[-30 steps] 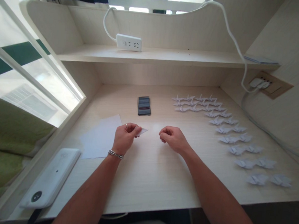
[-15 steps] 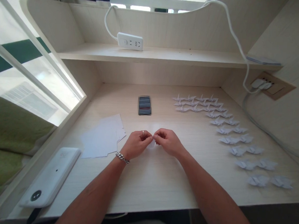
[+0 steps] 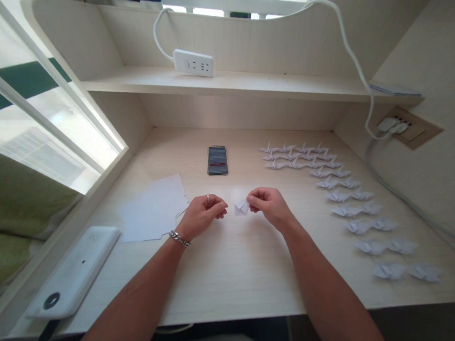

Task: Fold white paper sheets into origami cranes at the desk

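The small folded white paper (image 3: 242,208) is pinched in the right hand (image 3: 269,206), near the middle of the desk (image 3: 243,277), with the fingers (image 3: 253,198) closed together on its upper part. From my view I can't tell whether its lower tip touches the wood. The left hand (image 3: 201,217) is just beside it, fingers (image 3: 220,207) loosely curled and slightly apart, holding nothing and not touching the paper. I can see a ring (image 3: 208,199) on that hand and a chain bracelet (image 3: 179,238) on its wrist.

Left of the hands, toward the desk's left edge, lies a loose stack of white paper sheets (image 3: 153,209). Nearer the front left corner is a white slab-shaped device (image 3: 72,271). Toward the back edge sits a dark object (image 3: 217,161), too blurred for me to identify. Folded paper cranes (image 3: 346,211) run in paired rows along the right side, curving from the back edge to the front right corner. Above the desk, a white power strip (image 3: 192,62) sits on a shelf (image 3: 277,85)
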Available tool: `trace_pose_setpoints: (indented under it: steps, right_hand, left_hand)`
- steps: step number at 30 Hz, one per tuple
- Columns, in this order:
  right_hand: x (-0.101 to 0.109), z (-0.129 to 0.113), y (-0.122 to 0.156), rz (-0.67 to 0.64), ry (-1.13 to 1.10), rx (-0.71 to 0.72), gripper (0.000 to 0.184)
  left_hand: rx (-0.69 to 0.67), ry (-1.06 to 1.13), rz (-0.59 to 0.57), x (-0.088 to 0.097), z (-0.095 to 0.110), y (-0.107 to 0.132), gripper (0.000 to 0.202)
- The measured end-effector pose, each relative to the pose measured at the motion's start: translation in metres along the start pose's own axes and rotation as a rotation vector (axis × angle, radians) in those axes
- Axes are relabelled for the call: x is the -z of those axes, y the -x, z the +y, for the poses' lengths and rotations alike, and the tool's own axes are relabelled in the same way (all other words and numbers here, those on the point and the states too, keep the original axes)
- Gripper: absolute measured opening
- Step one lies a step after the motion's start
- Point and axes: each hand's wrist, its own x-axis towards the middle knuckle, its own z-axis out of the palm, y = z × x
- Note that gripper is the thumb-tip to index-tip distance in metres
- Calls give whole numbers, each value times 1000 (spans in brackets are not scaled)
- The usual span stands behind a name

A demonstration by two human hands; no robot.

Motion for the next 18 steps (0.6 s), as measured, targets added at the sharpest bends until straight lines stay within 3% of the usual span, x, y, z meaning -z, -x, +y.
trace_pose_setpoints:
  steps: [3, 8, 11, 15, 18]
  right_hand:
    - [-14, 4, 2, -95, 108, 22, 16]
    - [-32, 9, 1, -2, -64, -36, 24]
    - [-37, 9, 0, 56, -124, -43, 28]
    - [-41, 12, 1, 13, -122, -17, 28]
    - [-43, 14, 2, 23, -120, 16, 26]
  left_hand:
    - [-8, 6, -53, -8, 3, 1, 26]
    - [-24, -21, -66, -11, 5, 1, 24]
    - [-19, -12, -11, -10, 5, 0, 24]
    - [13, 58, 130, -10, 3, 0, 27]
    - [11, 126, 137, -10, 2, 0, 30]
